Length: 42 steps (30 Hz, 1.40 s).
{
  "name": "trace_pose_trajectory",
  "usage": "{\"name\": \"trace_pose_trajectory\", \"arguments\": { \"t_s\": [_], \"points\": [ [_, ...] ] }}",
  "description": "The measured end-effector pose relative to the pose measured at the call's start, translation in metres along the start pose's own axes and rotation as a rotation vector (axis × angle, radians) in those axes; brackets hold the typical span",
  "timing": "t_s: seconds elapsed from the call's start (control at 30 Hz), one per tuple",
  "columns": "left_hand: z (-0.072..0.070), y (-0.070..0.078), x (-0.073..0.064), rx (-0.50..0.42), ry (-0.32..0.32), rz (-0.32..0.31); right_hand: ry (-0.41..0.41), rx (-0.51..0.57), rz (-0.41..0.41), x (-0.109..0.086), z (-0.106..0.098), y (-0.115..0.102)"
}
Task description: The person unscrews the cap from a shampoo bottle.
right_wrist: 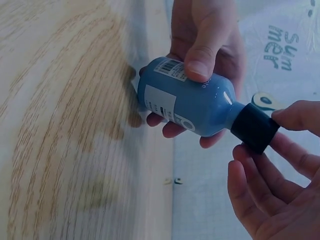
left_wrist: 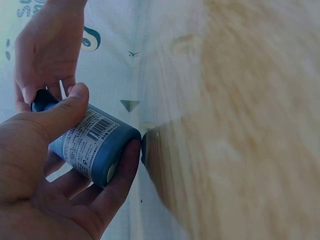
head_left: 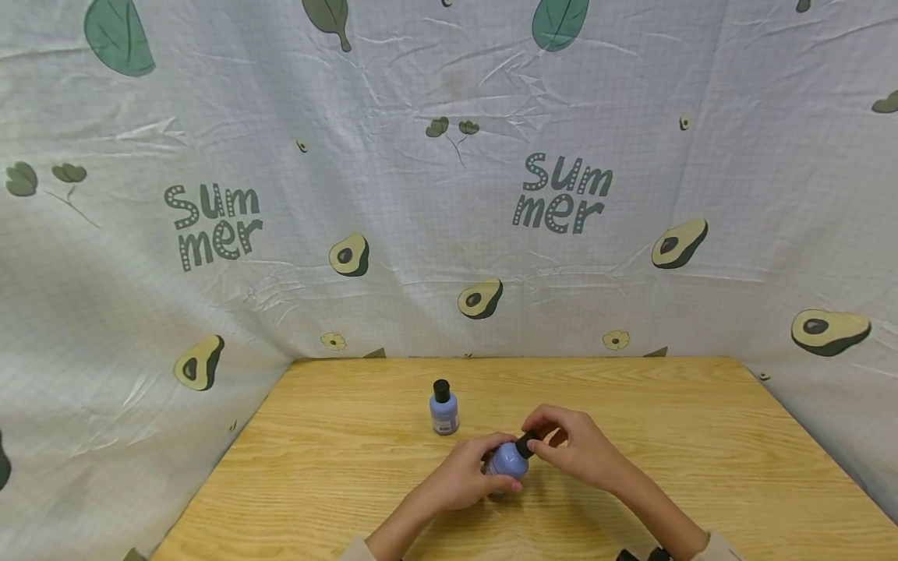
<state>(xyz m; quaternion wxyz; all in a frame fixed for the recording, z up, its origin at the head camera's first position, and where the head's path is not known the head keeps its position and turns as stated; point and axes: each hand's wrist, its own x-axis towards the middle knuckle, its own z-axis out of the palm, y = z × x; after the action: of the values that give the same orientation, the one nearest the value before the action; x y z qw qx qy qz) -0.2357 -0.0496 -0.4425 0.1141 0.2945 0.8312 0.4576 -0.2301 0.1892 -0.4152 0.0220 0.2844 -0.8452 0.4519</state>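
My left hand [head_left: 463,471] grips a small blue bottle [head_left: 509,460] round its body, tilted with its neck to the right. In the left wrist view a white label with a barcode shows on the bottle [left_wrist: 95,137]. The fingers and thumb of my right hand [head_left: 578,448] pinch the black cap [head_left: 525,445] on the bottle's neck. In the right wrist view the cap [right_wrist: 255,128] sits on the neck, the thumb on one side and fingertips on the other.
A second blue bottle with a black cap [head_left: 444,413] stands upright on the wooden table [head_left: 337,436], beyond my left hand. A pale printed cloth [head_left: 407,195] hangs behind the table and along its sides. Small dark objects [head_left: 641,555] show at the bottom edge, by the right forearm.
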Motion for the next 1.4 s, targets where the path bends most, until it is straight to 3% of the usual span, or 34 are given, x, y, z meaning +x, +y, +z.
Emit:
{"name": "trace_pose_trajectory", "arguments": {
  "t_s": [0.43,0.93,1.2,1.4],
  "points": [
    [0.0000,-0.0009,0.0005,-0.009,-0.002,-0.006,0.041,-0.018,0.065,0.0010,0.0015,0.0001],
    [-0.0002,-0.0013,0.0003,-0.007,-0.003,-0.002,0.000,-0.006,0.016,0.0010,0.0001,0.0021],
    [-0.0001,-0.0016,-0.0001,-0.004,0.003,0.009,0.011,-0.001,0.060,0.0011,0.0011,0.0010],
    [-0.0003,-0.0016,0.0004,-0.012,-0.003,0.002,-0.016,0.007,0.041,0.0012,0.0009,0.0019]
  ]
}}
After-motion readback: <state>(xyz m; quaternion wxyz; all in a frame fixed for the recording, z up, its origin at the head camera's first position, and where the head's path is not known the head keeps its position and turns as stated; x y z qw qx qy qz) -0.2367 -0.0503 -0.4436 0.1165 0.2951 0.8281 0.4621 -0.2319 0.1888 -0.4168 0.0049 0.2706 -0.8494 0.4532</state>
